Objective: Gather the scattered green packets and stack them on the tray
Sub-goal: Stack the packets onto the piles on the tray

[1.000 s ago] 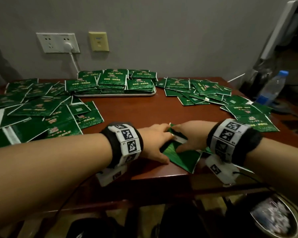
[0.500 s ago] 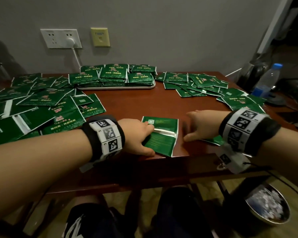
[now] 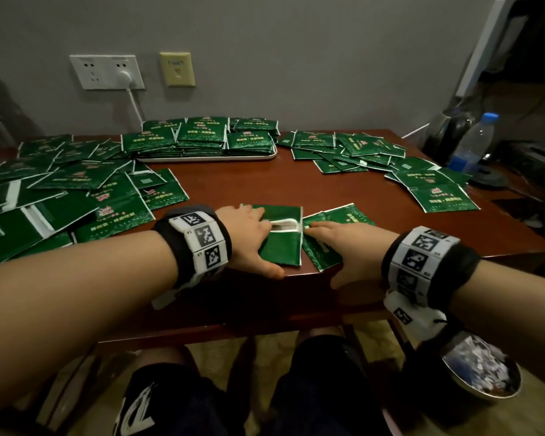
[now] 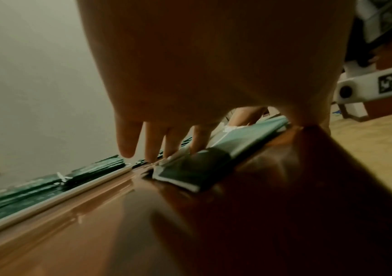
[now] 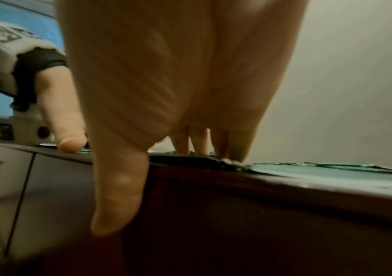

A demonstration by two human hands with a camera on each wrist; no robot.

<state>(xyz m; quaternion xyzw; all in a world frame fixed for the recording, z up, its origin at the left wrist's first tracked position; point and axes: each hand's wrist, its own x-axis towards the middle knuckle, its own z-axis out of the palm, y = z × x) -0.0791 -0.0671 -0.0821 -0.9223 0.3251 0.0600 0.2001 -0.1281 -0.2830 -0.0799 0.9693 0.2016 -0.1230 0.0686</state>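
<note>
A small stack of green packets (image 3: 282,247) lies at the table's front edge. My left hand (image 3: 249,237) rests on it with straight fingers (image 4: 155,142) on top and the thumb at its near edge. Just to the right lies another green packet (image 3: 343,215), its edge against the stack. My right hand (image 3: 353,250) presses it flat with straight fingers (image 5: 199,142), the thumb (image 5: 117,196) hanging past the table edge. The white tray (image 3: 208,158) stands at the back, filled with stacked packets (image 3: 205,133). Loose packets cover the left side (image 3: 76,190) and the back right (image 3: 359,149).
A water bottle (image 3: 472,143) and dark gear stand past the table's right end. A metal bowl (image 3: 482,369) sits on the floor at the right. A wall socket with a plug (image 3: 107,72) is behind the tray. Bare wood (image 3: 249,184) lies between the tray and my hands.
My right hand has slid a packet leftward until it meets the stack. My left hand has stayed on the stack, which now lies square to the table edge.
</note>
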